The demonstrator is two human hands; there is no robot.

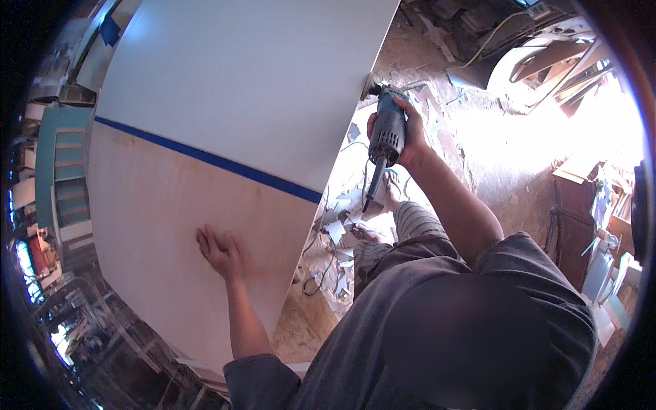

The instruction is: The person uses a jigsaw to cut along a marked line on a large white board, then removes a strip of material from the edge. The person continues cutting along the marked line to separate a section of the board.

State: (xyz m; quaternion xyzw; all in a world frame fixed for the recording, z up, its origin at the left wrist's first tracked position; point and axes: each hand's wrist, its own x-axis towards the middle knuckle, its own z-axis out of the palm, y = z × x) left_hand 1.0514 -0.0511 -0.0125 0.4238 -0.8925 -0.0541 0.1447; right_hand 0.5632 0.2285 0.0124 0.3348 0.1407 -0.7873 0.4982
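Observation:
My right hand [408,130] is wrapped round a teal and dark grey trim router [389,126], with its cord end pointing down toward me. The router's head is at the right edge of a large white panel [253,75]; whether it touches the edge I cannot make out. A strip of blue tape [212,158] runs across between the white panel and a pale bare wood surface [157,205] nearer to me. On that wood lies my left hand [222,254], fingers stretched out and holding nothing.
Offcuts and cords [335,229] litter the floor by my feet. Curved scrap pieces [547,65] are heaped at the far right, and a dark red cabinet [572,222] stands at the right. A teal shelf unit [68,171] is beyond the panel's left edge.

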